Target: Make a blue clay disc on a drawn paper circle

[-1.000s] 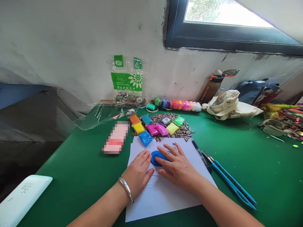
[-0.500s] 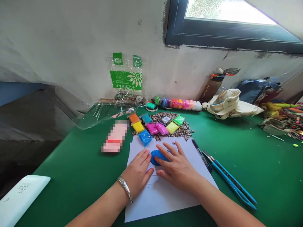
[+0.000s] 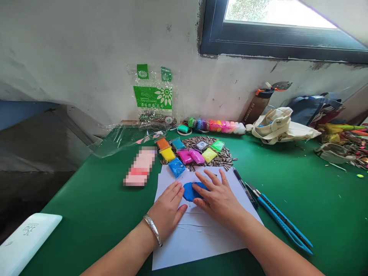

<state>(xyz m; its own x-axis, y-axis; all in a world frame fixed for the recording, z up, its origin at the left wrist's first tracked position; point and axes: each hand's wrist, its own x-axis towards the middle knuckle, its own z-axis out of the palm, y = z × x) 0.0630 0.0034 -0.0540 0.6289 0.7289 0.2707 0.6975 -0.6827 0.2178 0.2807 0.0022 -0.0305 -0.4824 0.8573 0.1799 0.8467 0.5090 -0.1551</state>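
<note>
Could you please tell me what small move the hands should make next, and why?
Perhaps the right hand should press gently outward over the blue clay: its fingers lie spread over the right part, while the left hand rests by the left edge, well placed to steady it on the white paper.

Clay [image 3: 188, 192] on paper [image 3: 198, 247], seeds [image 3: 224, 158] behind

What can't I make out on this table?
All in the head view:
Blue piece: right side partly hidden by the right hand.
Pink object: blurred by pixelation.
White object: cut off by the picture's left and bottom edges.
Seeds: partly hidden by colored packets.
</note>
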